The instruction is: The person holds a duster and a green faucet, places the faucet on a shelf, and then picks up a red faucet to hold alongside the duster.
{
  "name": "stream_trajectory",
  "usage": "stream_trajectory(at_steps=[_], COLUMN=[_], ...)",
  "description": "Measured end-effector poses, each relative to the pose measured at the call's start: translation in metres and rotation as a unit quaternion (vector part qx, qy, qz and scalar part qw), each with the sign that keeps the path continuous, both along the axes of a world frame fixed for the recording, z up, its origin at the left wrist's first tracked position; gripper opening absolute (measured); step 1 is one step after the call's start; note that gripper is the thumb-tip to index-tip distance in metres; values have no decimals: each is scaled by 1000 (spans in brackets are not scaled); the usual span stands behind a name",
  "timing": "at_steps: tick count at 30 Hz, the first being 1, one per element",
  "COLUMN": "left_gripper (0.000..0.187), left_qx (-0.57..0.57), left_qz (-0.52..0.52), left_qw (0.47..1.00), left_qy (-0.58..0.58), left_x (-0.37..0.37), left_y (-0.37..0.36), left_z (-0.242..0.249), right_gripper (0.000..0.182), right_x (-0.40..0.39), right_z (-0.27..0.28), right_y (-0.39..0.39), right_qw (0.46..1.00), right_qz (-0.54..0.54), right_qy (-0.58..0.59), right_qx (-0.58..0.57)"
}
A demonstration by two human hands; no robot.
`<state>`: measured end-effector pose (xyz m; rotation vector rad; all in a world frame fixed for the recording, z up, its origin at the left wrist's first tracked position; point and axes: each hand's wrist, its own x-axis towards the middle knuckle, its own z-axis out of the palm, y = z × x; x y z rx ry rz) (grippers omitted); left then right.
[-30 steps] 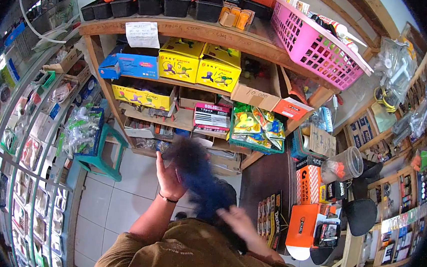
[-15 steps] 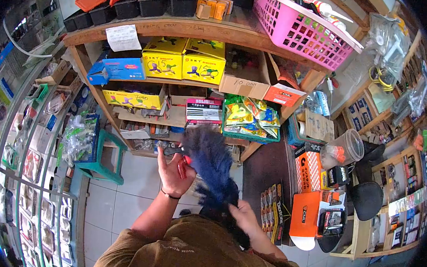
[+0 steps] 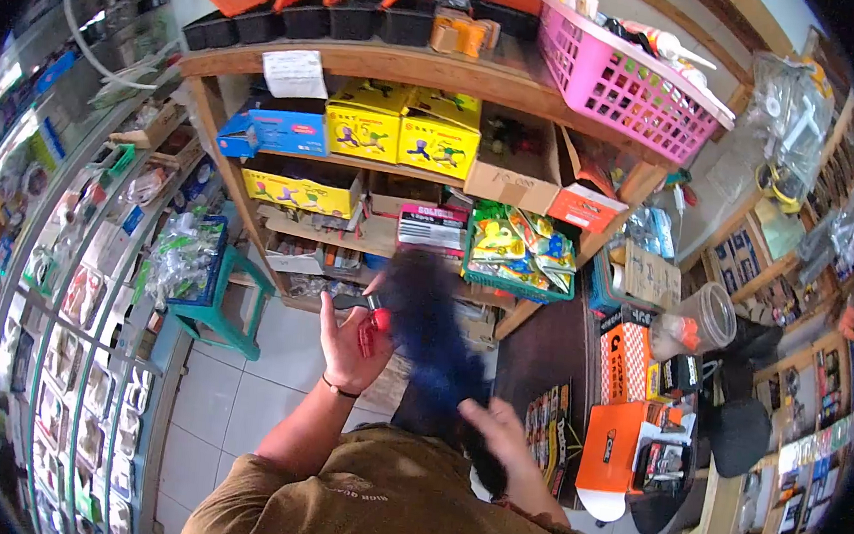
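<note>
A small red item [image 3: 367, 341] with a black part lies against the palm of my left hand [image 3: 348, 353], its thumb and fingers partly spread around it. Close by on the right is a dark blue fluffy duster [image 3: 427, 327], blurred by motion, its top near the shelf front. My right hand [image 3: 499, 431] is closed at the duster's lower end, by my body. What the duster's handle looks like is hidden.
Ahead stands a wooden shelf [image 3: 383, 60] with yellow boxes [image 3: 439, 137], a pink basket [image 3: 627, 82] and a green basket of packets [image 3: 517, 289]. A teal stool [image 3: 242, 328] is at left; an orange box [image 3: 610, 447] sits at right.
The view has shifted, so the shelves appear further right and a little lower. The duster is more blurred and has turned slightly; both hands keep their holds.
</note>
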<state>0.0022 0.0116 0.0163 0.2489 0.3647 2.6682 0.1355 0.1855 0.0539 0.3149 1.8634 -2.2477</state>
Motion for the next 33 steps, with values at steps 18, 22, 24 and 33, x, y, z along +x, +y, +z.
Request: stream_trajectory(at_steps=[18,22,24,33], left_gripper=[74,72,74,74], left_qx=[47,59,173,152], left_qz=[-24,-73,-127,-112], left_qw=[998,995,976,982], left_qy=[17,-45,17,23], left_x=[-20,-30,-30,-51], left_y=[13,2,-1,-6], left_z=[21,13,20,-4], right_gripper=[28,28,28,30], right_x=[2,-10,-17,-23], right_z=[6,34,16,12], right_y=[-27,-32,-30,-46], right_qw=[982,997,994,975], right_qz=[61,-64,-108,66], right_qy=[7,-27,14,31], right_qx=[180,38,14,208])
